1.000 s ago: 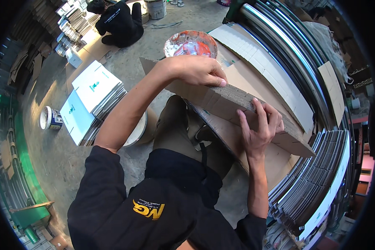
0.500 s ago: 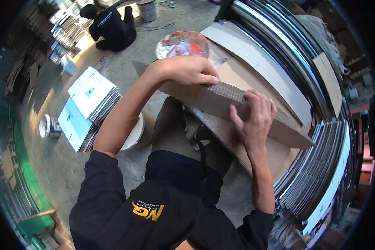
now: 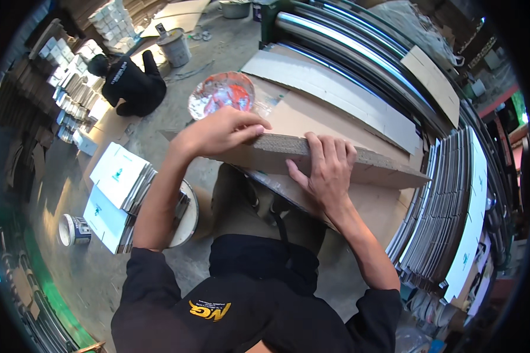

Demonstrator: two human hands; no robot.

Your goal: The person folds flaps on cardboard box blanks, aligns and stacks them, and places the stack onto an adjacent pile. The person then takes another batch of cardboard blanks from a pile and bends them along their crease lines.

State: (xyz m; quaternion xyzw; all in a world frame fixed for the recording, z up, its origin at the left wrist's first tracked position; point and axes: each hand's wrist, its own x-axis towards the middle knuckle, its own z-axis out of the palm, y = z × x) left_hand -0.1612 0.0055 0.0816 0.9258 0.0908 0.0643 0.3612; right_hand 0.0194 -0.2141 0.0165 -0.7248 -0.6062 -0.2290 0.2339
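A bundle of brown corrugated cardboard sheets (image 3: 259,154) stands on its long edge on the work surface in front of me, running from left to right. My left hand (image 3: 232,130) rests bent over the top edge near its left part, fingers closed, with the thumb along the edge. Further right, my right hand (image 3: 331,167) grips the same bundle, fingers over the top and thumb against the near face. The fingertips on the far side are partly hidden. A flat brown sheet (image 3: 300,117) lies behind the bundle.
A red-rimmed basin (image 3: 195,100) smeared white and red stands beyond my left hand. Behind lie a pale board (image 3: 335,91) and a machine's metal rollers (image 3: 341,38). Folded cardboard (image 3: 439,200) is stacked at right, printed white boxes (image 3: 121,170) at left. A person (image 3: 134,85) sits far left.
The view has turned, so the surroundings appear shifted and the bundle lies more level. Both hands stay on the cardboard, with little change in their spacing.
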